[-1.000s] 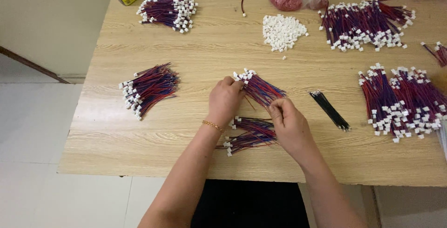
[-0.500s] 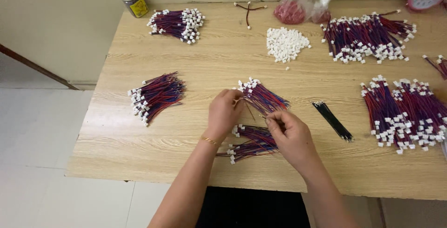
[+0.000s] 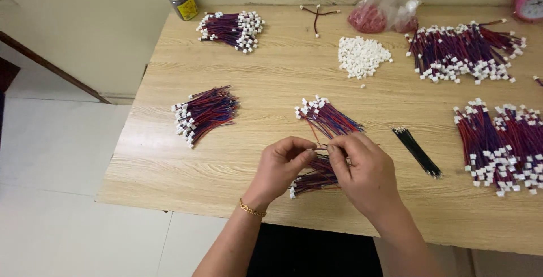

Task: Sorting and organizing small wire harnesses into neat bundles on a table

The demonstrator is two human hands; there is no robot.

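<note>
Fingertips of my left hand (image 3: 283, 161) and right hand (image 3: 362, 169) pinched one thin wire (image 3: 317, 141) between them — just above a red-and-blue wire bundle (image 3: 311, 180) on the wooden table (image 3: 271, 73).

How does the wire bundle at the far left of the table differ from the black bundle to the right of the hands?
The left wire bundle is red and blue, thick and fanned out, with white plugs on its left end. The black bundle is thin, tight, one colour and shows no white plugs. Both lie untouched on the wooden table.
</note>
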